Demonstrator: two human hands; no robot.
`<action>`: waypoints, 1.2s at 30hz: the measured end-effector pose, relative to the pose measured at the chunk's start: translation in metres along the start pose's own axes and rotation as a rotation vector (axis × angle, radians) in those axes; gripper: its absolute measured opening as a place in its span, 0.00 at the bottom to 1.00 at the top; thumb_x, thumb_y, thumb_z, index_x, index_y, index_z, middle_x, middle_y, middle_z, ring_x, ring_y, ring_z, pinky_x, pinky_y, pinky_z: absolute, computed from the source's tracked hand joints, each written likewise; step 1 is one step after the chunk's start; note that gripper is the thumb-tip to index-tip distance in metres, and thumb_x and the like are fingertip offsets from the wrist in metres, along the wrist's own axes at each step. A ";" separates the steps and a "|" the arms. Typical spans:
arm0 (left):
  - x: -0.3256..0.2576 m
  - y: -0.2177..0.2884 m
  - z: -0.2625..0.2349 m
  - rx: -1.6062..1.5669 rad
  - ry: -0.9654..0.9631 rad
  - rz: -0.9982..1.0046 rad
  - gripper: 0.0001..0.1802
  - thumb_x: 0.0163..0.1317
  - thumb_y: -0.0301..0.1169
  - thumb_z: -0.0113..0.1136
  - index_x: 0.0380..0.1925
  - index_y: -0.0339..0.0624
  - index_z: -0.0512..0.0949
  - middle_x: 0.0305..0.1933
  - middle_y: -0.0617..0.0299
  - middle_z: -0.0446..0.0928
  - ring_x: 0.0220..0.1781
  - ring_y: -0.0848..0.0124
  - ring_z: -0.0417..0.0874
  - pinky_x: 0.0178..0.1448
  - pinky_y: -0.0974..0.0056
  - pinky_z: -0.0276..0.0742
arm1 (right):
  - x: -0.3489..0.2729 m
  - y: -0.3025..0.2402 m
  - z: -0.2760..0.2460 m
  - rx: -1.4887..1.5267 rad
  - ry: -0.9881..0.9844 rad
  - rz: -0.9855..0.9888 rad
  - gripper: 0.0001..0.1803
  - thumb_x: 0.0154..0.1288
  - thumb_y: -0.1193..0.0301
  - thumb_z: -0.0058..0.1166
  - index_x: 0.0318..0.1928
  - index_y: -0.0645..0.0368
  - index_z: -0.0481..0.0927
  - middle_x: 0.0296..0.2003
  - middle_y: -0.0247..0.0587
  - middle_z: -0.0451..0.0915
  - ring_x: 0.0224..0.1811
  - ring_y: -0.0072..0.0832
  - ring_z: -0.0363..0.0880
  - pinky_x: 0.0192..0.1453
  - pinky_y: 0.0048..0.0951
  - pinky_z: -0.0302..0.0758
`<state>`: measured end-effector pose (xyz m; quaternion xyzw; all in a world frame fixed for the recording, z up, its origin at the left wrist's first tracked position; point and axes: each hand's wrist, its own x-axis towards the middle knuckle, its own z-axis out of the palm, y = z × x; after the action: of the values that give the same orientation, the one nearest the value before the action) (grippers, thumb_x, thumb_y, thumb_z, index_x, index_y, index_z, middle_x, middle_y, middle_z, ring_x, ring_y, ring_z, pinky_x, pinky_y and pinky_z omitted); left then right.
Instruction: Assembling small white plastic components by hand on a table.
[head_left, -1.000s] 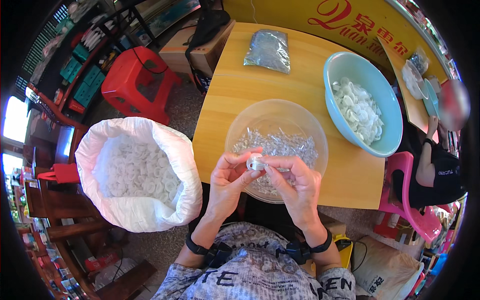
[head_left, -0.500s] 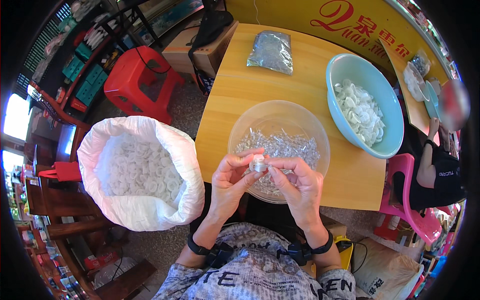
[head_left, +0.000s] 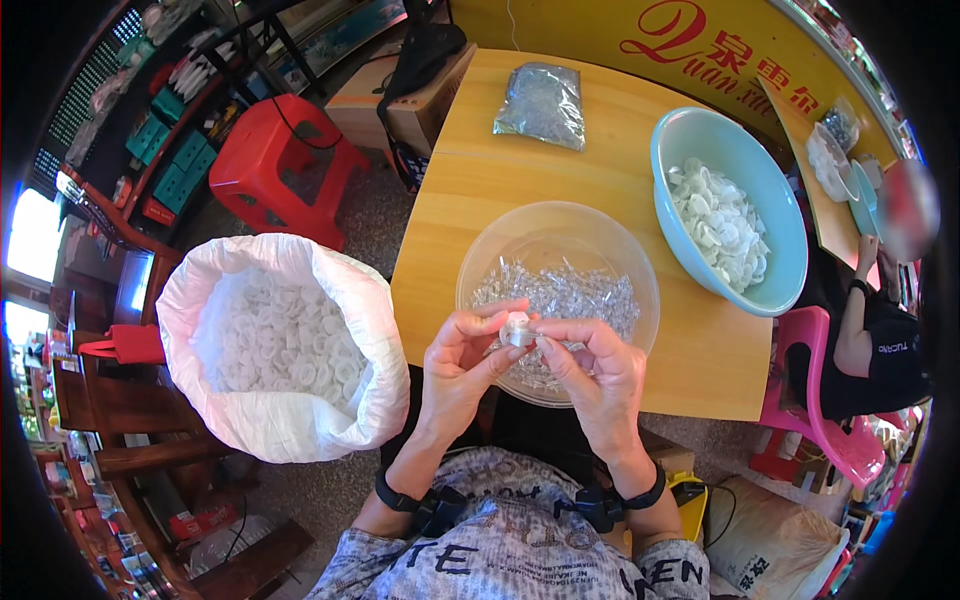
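My left hand (head_left: 462, 368) and my right hand (head_left: 592, 375) meet over the near edge of a clear plastic bowl (head_left: 520, 232). Between their fingertips they pinch one small white round cap (head_left: 517, 329). The bowl holds several small clear plastic pieces (head_left: 575, 295). It stands on a yellow wooden table (head_left: 480, 180). To my left, beside the table, a big white sack (head_left: 375, 330) stands open, full of white round caps (head_left: 275, 340).
A light blue bowl (head_left: 775, 210) with white caps stands at the table's right. A clear bag of small parts (head_left: 541, 103) lies at the far edge. A red stool (head_left: 270, 160) stands on the floor at left. Another person (head_left: 880, 330) sits on a pink chair (head_left: 820, 420) at right.
Both hands stay together over the clear bowl, holding the small white cap. Only small finger movements show.
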<state>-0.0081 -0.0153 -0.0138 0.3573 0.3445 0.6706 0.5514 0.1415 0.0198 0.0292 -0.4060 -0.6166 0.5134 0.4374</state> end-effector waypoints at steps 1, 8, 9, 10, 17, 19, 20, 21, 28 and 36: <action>0.000 -0.001 0.000 0.000 -0.001 0.001 0.15 0.58 0.13 0.56 0.42 0.41 0.71 0.61 0.46 0.68 0.60 0.58 0.74 0.62 0.57 0.75 | 0.000 0.002 0.000 0.000 0.000 -0.001 0.07 0.62 0.78 0.58 0.40 0.62 0.79 0.38 0.42 0.82 0.38 0.23 0.82 0.39 0.24 0.82; -0.002 0.002 0.001 0.114 -0.020 0.098 0.16 0.57 0.12 0.56 0.43 0.40 0.73 0.60 0.45 0.68 0.60 0.57 0.74 0.60 0.58 0.76 | -0.002 0.007 -0.001 0.127 0.015 0.074 0.06 0.62 0.78 0.57 0.41 0.63 0.80 0.38 0.39 0.82 0.36 0.18 0.80 0.37 0.20 0.79; -0.003 0.002 0.000 0.104 -0.030 0.093 0.16 0.58 0.11 0.55 0.44 0.39 0.73 0.61 0.46 0.68 0.61 0.59 0.73 0.60 0.61 0.76 | -0.002 0.008 -0.001 0.201 0.014 0.126 0.06 0.63 0.78 0.57 0.41 0.63 0.80 0.38 0.39 0.82 0.37 0.17 0.79 0.37 0.19 0.78; -0.003 0.002 -0.001 0.103 -0.030 0.093 0.16 0.58 0.11 0.55 0.44 0.39 0.73 0.61 0.46 0.68 0.61 0.59 0.73 0.60 0.61 0.76 | -0.002 0.008 -0.002 0.200 0.014 0.126 0.06 0.63 0.78 0.57 0.41 0.63 0.80 0.38 0.39 0.82 0.37 0.17 0.79 0.37 0.19 0.78; -0.003 0.000 -0.004 0.190 -0.060 0.154 0.16 0.56 0.11 0.57 0.43 0.38 0.75 0.59 0.49 0.69 0.59 0.62 0.74 0.59 0.62 0.77 | -0.002 0.010 -0.002 0.147 -0.012 0.012 0.06 0.63 0.80 0.56 0.41 0.63 0.80 0.38 0.38 0.82 0.38 0.18 0.79 0.39 0.20 0.78; -0.004 0.001 -0.004 0.207 -0.068 0.156 0.17 0.55 0.11 0.58 0.43 0.38 0.75 0.58 0.49 0.69 0.59 0.63 0.74 0.59 0.63 0.78 | -0.003 0.010 -0.002 0.125 -0.012 -0.004 0.06 0.63 0.80 0.56 0.40 0.63 0.80 0.38 0.38 0.82 0.38 0.18 0.79 0.39 0.20 0.78; -0.005 0.002 -0.004 0.181 -0.063 0.132 0.17 0.55 0.11 0.58 0.43 0.39 0.76 0.58 0.49 0.69 0.59 0.63 0.74 0.59 0.63 0.78 | -0.003 0.010 -0.002 0.122 -0.021 -0.003 0.06 0.63 0.80 0.56 0.40 0.64 0.80 0.38 0.39 0.82 0.38 0.18 0.79 0.40 0.20 0.78; -0.005 0.003 -0.003 0.154 -0.059 0.108 0.17 0.55 0.11 0.58 0.44 0.39 0.76 0.58 0.49 0.69 0.59 0.63 0.74 0.59 0.63 0.78 | -0.003 0.010 -0.002 0.118 -0.029 -0.002 0.06 0.63 0.80 0.56 0.40 0.64 0.80 0.38 0.39 0.82 0.38 0.18 0.79 0.40 0.21 0.79; -0.009 0.008 -0.006 0.114 -0.067 0.065 0.18 0.55 0.12 0.59 0.45 0.40 0.76 0.58 0.50 0.70 0.60 0.64 0.73 0.58 0.63 0.78 | -0.009 0.002 -0.001 0.131 -0.036 0.046 0.05 0.64 0.79 0.55 0.40 0.65 0.78 0.38 0.40 0.83 0.35 0.18 0.80 0.37 0.19 0.79; -0.011 0.010 -0.009 0.080 -0.085 0.060 0.18 0.57 0.13 0.58 0.47 0.40 0.76 0.60 0.48 0.69 0.62 0.62 0.72 0.60 0.62 0.76 | -0.011 -0.001 0.001 0.101 -0.035 -0.002 0.05 0.65 0.78 0.55 0.40 0.65 0.77 0.39 0.38 0.83 0.33 0.17 0.80 0.35 0.19 0.79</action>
<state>-0.0192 -0.0285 -0.0107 0.4174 0.3363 0.6566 0.5306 0.1436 0.0087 0.0285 -0.3735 -0.5979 0.5506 0.4471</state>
